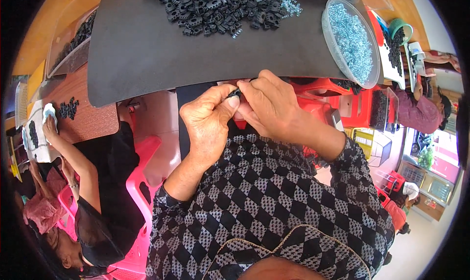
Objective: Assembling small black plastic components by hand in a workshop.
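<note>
At left hand [207, 117], black part [235, 92] mostly hidden

On our left we see a co-worker in black [100, 231] at a brown table [95, 121], with a pink chair [147, 149] close by. On our right we have a red chair [361, 109], a yellow crate [362, 134], a green tub [407, 30], a person in a purple top [418, 112] and, farther off, a leafy plant [425, 157].
</note>
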`<state>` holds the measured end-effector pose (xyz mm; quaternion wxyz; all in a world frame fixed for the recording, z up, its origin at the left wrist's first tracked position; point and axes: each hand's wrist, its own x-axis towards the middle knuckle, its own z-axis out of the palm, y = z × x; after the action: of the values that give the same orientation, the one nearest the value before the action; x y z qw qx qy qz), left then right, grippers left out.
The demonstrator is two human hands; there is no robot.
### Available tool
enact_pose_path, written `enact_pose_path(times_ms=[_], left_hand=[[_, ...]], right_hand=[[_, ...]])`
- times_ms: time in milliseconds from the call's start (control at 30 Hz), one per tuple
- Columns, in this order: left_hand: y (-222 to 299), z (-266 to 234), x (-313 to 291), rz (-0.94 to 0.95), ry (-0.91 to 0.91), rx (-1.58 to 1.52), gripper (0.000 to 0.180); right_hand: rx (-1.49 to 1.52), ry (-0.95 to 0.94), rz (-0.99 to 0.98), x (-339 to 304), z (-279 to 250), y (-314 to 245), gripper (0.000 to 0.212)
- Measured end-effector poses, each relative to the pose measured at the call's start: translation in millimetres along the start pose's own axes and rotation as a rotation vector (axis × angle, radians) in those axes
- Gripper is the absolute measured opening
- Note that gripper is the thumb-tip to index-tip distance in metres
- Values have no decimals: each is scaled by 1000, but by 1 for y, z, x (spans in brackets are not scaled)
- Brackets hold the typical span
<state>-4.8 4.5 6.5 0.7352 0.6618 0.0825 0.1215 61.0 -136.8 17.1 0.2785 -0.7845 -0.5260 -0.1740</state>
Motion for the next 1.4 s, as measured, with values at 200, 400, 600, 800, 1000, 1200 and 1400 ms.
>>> enact_pose_path(times_ms=[200, 400, 600, 800, 1000, 1200, 1400], left_hand=[[-6, 3, 2, -153, -1, -102, 13], [-13, 2, 3, -113, -59, -24, 13], [-10, 5, 3, -195, 14, -249, 15], [-1, 2, 9, -158, 29, -303, 16], [7, -4, 11, -173, -28, -367, 21], [6, -6, 7, -160, -74, -375, 21], [6, -3, 3, -140, 9, -350, 20]], right_hand=[[-23, -5, -9, -4, 1, 3, 43], [-57, -12, -80, -5, 0, 4, 44], [0, 23, -2, -8, 7, 5, 44], [62, 60, 74, 8, 3, 2, 46], [102, 149, 123, 9, 2, 6, 51], [94, 156, 145, 13, 0, 2, 54], [36, 97, 58, 14, -3, 2, 49]])
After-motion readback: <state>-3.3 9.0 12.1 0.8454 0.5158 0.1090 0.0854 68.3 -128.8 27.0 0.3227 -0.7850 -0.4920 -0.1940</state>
